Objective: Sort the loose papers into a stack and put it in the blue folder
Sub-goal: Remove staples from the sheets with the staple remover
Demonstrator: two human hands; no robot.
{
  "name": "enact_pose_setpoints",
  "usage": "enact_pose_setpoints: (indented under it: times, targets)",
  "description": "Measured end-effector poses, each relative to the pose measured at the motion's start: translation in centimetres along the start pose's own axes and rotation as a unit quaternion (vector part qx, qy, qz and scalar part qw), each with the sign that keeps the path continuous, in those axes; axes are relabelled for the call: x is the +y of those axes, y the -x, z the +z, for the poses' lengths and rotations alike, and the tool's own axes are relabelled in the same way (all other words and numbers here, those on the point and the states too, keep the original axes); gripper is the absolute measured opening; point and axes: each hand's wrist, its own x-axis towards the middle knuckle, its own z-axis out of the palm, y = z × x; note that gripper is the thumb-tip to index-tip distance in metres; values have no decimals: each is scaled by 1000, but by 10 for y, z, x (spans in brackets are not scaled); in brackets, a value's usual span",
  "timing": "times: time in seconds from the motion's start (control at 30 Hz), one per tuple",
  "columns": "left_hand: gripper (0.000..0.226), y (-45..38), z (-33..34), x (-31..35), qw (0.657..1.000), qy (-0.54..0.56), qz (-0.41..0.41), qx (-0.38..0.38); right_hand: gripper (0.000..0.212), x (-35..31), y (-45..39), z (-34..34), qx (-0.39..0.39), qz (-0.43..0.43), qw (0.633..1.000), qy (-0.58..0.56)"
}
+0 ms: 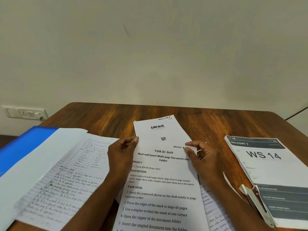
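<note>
A printed white sheet (162, 180) headed "blinkit" with task text is in the middle, above the table. My left hand (122, 155) pinches its left edge and my right hand (202, 157) pinches its right edge. The blue folder (25, 144) lies at the far left, partly covered by a blank white sheet (41, 157) and a lined handwritten sheet (71, 177). Another handwritten sheet (215, 214) shows under my right forearm. A stack of printed papers (266, 169) marked "WS 14" lies on the right.
A metal stapler (257, 204) rests on the lower left part of the right stack. The wooden table (200, 120) ends at a pale wall. A wall socket (25, 112) sits at the left, and a dark cable (296, 112) runs at the right.
</note>
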Motion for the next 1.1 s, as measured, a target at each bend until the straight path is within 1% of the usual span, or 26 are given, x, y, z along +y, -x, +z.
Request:
enact_pose_setpoints:
  times: [0.2, 0.33, 0.4, 0.47, 0.53, 0.57, 0.63, 0.67, 0.7, 0.73, 0.77, 0.8, 0.83, 0.87, 0.9, 0.97, 1.0, 1.03, 1.07, 1.1]
  targets:
    - [10, 0, -1, 3, 998, 48, -27, 2, 20, 1, -2, -1, -10, 23, 996, -89]
    - [11, 1, -3, 4, 998, 44, -26, 19, 39, -3, -2, 2, -51, 84, 981, -166]
    - [11, -1, -5, 3, 998, 51, -25, 38, 43, -10, 0, 3, -88, 119, 969, -198]
    - [5, -4, -6, 2, 995, 67, -25, 65, 44, -13, 1, 3, -132, 130, 965, -187]
    - [3, -5, -6, 4, 992, 85, -23, 90, 42, -13, 1, 1, -170, 123, 965, -159]
    - [4, -5, -6, 4, 991, 88, -22, 97, 38, -14, 2, 1, -182, 118, 966, -143]
    - [2, -6, -5, 5, 991, 94, -40, 89, 28, -12, 2, 3, -180, 120, 968, -127]
    - [5, -6, -5, 8, 991, 101, -59, 68, 25, -11, 2, 4, -167, 123, 969, -135]
    - [11, -5, -4, 11, 989, 116, -85, 28, 25, -11, 2, 6, -148, 128, 967, -161]
    - [16, -3, -3, 15, 984, 131, -114, -27, 30, -9, 2, 6, -123, 135, 964, -193]
    - [20, -1, -2, 18, 978, 127, -138, -88, 41, -8, 1, 7, -94, 145, 959, -225]
    - [23, 2, 0, 21, 972, 103, -148, -152, 49, -8, 0, 7, -63, 153, 952, -256]
    - [26, 6, 1, 22, 965, 67, -148, -207, 49, -9, -2, 7, -34, 159, 946, -279]
    - [30, 9, 2, 21, 957, 41, -144, -250, 43, -8, -3, 4, -15, 159, 941, -297]
    - [33, 10, 3, 17, 950, 29, -141, -278, 39, -7, -5, 2, -8, 161, 936, -312]
    - [36, 11, 3, 11, 945, 31, -136, -297, 42, -8, -4, -1, -14, 170, 930, -327]
    - [36, 11, 3, 10, 946, 34, -130, -295, 49, -9, -4, -1, -26, 167, 930, -327]
    - [35, 12, 2, 10, 949, 39, -125, -287, 58, -9, -4, 0, -39, 163, 932, -322]
    - [34, 12, 2, 10, 953, 48, -117, -276, 61, -8, -4, 2, -56, 159, 935, -312]
    - [33, 11, 2, 9, 957, 57, -108, -262, 59, -5, -4, 4, -72, 157, 938, -301]
